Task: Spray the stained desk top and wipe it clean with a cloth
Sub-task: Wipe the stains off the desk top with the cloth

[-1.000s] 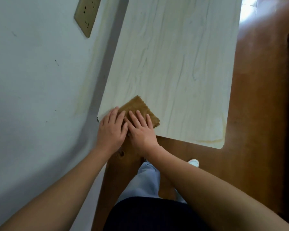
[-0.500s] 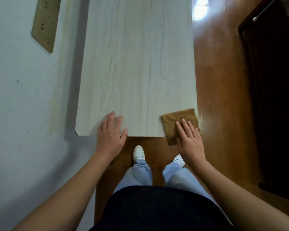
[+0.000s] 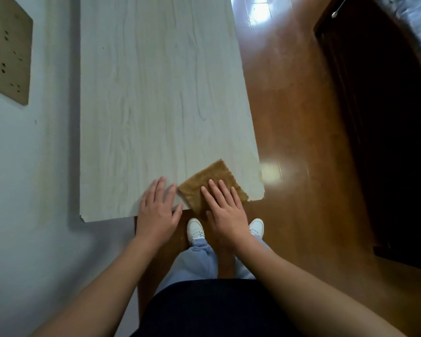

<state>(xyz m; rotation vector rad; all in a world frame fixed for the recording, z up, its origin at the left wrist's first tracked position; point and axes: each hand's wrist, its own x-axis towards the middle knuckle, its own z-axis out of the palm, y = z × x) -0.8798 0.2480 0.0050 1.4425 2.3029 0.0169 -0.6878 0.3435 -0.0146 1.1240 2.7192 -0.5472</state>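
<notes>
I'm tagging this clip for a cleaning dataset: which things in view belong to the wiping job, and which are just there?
Part of the job:
desk top
brown cloth, at the desk's near edge
right hand, pressing flat on the cloth
left hand, flat on the desk beside it

Just there:
wall socket plate
wooden floor
white shoes

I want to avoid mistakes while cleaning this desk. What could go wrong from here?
1. The cloth hangs partly over the near edge of the desk top under the flat right hand; a pull toward the body may drop it on the floor.
2. The near left corner looks chipped; the cloth might snag there.
3. A faint yellowish tint by the right edge could be missed.
</notes>
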